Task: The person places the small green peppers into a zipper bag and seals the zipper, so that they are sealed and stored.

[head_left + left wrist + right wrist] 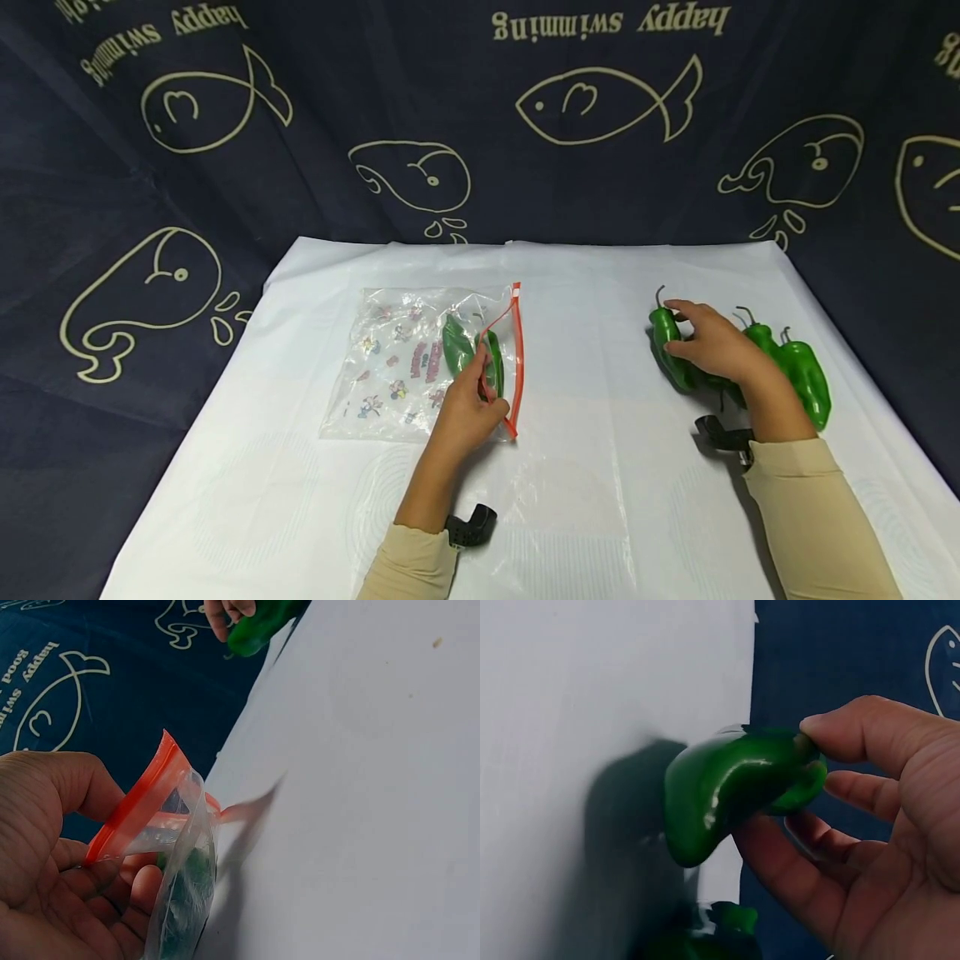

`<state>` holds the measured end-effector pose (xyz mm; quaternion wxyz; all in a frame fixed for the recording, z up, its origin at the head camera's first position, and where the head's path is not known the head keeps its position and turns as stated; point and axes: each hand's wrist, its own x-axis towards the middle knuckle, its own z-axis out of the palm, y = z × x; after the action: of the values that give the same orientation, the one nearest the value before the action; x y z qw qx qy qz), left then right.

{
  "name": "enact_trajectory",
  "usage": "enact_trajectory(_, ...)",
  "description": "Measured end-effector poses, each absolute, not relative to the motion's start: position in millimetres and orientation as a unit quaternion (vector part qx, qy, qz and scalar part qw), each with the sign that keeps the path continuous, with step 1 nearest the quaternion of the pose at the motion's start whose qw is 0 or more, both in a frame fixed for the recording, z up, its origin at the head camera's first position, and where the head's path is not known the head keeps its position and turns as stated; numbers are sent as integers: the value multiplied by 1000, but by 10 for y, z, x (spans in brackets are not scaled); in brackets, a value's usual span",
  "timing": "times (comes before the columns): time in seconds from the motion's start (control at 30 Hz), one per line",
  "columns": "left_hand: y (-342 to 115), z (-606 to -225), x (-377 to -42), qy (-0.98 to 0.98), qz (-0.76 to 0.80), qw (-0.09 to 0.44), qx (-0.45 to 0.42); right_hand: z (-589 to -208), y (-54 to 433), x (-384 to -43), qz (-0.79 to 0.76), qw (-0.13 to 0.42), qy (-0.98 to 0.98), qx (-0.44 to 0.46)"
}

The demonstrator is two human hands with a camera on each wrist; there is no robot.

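Observation:
A clear zip bag [386,367] with a red zip edge and printed figures lies on the table, its mouth towards the right. Inside it show green peppers [455,343], seen through the plastic. My left hand [467,417] pinches the red zip edge [139,806] between thumb and fingers, and the mouth gapes in the left wrist view. On the right side, my right hand [716,342] holds a long green pepper [664,329] between thumb and fingers, its stem pointing away from me. The same glossy pepper [720,784] shows curved in the right wrist view, above its shadow.
More green peppers [810,383] lie on the table by the right forearm, partly covered by the hand and wrist. A white cloth [570,500] covers the table. Behind it hangs a dark blue curtain [480,100] with fish and whale drawings.

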<state>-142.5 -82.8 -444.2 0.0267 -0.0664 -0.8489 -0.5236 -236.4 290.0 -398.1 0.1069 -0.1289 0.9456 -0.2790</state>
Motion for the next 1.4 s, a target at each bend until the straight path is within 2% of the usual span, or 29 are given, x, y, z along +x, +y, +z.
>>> enact_trajectory(1.4,-834,-4425,-1430,-858,-507,35,-75,-4066,2474,-2280,-528,134,827,-140)
